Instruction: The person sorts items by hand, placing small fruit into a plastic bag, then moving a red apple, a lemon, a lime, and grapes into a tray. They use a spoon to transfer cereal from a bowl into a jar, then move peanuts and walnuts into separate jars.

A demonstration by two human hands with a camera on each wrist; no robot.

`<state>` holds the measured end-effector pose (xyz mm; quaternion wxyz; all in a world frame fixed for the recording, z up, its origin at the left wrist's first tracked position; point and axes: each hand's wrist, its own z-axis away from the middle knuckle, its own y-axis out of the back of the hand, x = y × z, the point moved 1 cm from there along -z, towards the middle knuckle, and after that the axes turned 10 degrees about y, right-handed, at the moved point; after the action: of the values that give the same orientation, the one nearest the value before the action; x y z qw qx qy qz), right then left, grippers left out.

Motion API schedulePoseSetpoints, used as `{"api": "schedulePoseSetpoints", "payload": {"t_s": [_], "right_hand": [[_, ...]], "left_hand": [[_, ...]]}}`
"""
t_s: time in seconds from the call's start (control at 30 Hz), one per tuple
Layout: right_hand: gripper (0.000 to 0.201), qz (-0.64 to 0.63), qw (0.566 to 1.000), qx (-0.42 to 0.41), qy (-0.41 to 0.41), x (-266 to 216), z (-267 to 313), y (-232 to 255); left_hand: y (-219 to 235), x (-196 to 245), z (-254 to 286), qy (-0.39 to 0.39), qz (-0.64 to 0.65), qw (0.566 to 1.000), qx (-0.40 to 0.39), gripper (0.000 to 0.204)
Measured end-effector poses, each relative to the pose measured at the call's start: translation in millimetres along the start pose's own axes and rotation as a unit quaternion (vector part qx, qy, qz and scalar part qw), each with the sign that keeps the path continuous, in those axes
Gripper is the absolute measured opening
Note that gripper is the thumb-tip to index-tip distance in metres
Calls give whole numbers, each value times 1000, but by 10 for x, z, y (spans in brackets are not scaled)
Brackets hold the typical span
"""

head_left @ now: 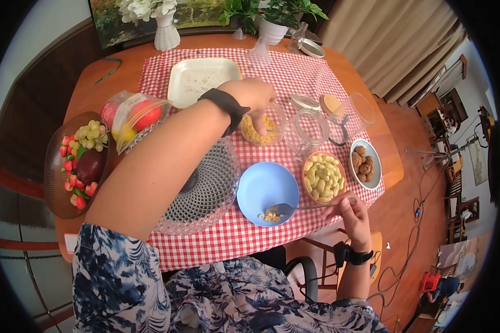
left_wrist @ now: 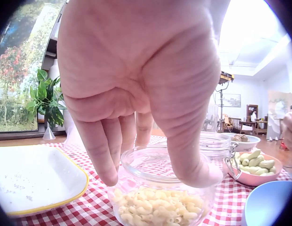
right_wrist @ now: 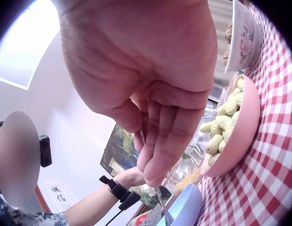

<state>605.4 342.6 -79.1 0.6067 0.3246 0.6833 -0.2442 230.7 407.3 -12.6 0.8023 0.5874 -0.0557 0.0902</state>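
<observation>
My left hand (head_left: 250, 97) reaches across to a clear glass jar (head_left: 245, 136) part full of macaroni (left_wrist: 157, 205). Its thumb lies at the near side of the jar's rim, with the fingers down the other side. My right hand (head_left: 350, 218) pinches the handle of a metal spoon (head_left: 314, 207) between thumb and fingers. The spoon's bowl end sits low inside a light blue bowl (head_left: 265, 183), beside a few pieces of macaroni. Close to the right hand stands a pink bowl (right_wrist: 242, 134) heaped with peanuts (head_left: 323, 177).
Left of the blue bowl lies a large cut-glass dish (head_left: 205, 194), with a fruit dish (head_left: 54, 188) beyond. A white tray (head_left: 205, 72) stands farther back. Clear glass jars (head_left: 308, 130) and a bowl of walnuts (head_left: 376, 172) are at the right.
</observation>
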Motion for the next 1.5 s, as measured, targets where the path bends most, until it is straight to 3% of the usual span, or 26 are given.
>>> {"api": "schedulePoseSetpoints", "payload": {"t_s": [0.17, 0.5, 0.7, 1.5], "right_hand": [[29, -15, 998, 56, 35, 87, 5, 5], [31, -87, 994, 57, -22, 328, 301, -224], [34, -173, 976, 104, -77, 351, 380, -356], [34, -209, 964, 133, -98, 407, 297, -455]], "left_hand": [[-8, 7, -8, -7, -6, 1000, 9, 83], [17, 15, 27, -8, -9, 1000, -4, 84], [20, 37, 35, -4, -21, 1000, 9, 84], [-5, 3, -1, 2, -11, 1000, 8, 84]]}}
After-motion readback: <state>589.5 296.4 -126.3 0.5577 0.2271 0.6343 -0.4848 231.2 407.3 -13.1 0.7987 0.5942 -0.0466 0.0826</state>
